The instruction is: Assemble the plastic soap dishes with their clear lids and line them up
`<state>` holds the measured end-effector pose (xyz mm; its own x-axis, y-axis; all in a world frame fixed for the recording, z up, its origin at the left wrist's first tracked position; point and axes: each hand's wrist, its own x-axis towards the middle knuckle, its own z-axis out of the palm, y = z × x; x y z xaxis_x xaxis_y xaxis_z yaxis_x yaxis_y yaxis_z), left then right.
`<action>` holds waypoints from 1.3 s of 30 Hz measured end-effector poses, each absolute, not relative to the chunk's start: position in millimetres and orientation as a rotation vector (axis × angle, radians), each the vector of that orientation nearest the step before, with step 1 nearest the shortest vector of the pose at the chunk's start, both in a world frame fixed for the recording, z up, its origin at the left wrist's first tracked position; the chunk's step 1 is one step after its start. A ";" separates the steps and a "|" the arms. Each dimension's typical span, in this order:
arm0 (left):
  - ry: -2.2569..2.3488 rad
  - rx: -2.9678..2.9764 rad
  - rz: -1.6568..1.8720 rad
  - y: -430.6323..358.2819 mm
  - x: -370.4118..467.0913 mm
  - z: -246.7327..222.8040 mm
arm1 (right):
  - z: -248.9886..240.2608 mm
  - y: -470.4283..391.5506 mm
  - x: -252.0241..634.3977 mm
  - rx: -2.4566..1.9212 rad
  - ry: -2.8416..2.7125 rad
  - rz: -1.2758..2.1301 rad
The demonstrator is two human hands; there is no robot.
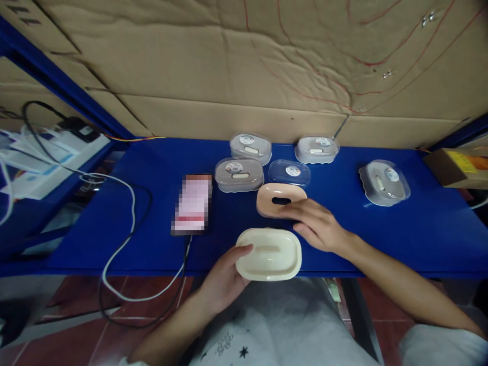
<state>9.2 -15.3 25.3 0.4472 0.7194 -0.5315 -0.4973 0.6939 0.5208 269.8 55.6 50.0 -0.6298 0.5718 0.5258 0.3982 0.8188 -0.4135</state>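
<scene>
My left hand [229, 277] grips a cream oval dish [269, 269] by its left end, thumb over the rim and fingers beneath. The dish has a raised border and a long ridge in its middle. My right hand [318, 223] reaches over the right front edge of a peach oval tray [267, 198] with a dark slot in its centre. Its fingers are stretched out along the tray's edge, and the thumb stands apart below. Just behind the tray lies a clear oval lid [280, 173] with a round sticker.
Lidded grey soap boxes [224, 178] stand behind and to the right on the blue table [335, 259]. A phone [192, 203] on a cable lies at left, near a power strip [57, 162]. Cardboard [190, 61] walls the back; a small carton [453, 168] sits far right.
</scene>
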 end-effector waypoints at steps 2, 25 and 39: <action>0.817 0.254 0.768 -13.1 5.8 25.1 | 48.6 65.3 277.5 -0.874 -2.409 0.264; 0.623 0.137 0.941 -3.2 6.6 24.2 | 41.8 36.8 244.3 -0.457 -2.563 0.298; 0.596 0.137 0.862 -2.8 2.6 14.6 | 9.4 108.7 296.2 -1.241 -2.339 0.114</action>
<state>2.6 -2.8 14.6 0.4999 0.7477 -0.4371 -0.6735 0.6529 0.3466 296.2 108.7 9.4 -0.4695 0.7977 0.3783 0.7572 0.5842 -0.2921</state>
